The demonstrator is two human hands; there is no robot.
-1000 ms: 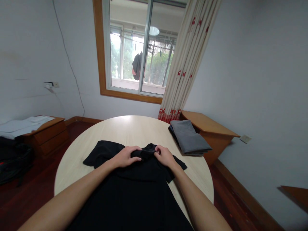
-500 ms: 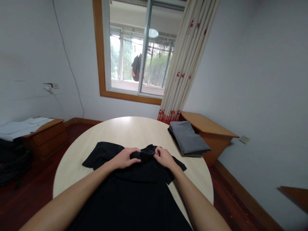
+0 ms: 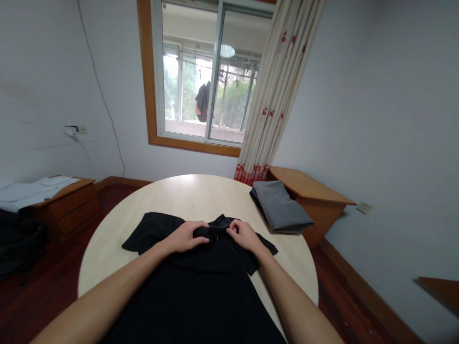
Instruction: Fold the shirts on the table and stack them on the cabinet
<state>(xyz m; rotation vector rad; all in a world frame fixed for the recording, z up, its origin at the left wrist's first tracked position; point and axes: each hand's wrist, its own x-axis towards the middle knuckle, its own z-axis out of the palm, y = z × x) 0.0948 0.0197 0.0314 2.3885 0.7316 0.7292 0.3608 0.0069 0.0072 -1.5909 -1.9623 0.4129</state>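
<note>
Head view | black garment (image 3: 156,231), bunched, on round pale bench (image 3: 179,191) | left hand (image 3: 182,236): fingers (image 3: 202,240) clamped on raised edge of black garment | right hand (image 3: 247,236): fingers (image 3: 233,232) pinching same edge, near left hand | folded grey cloth (image 3: 279,205), over darker cloth (image 3: 256,201), toward bench's far right rim

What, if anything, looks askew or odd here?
Nothing spilled or visibly damaged. The black garment lies rumpled on the table, bunched between both hands, unlike the neatly folded gray cloth beside it.
</note>
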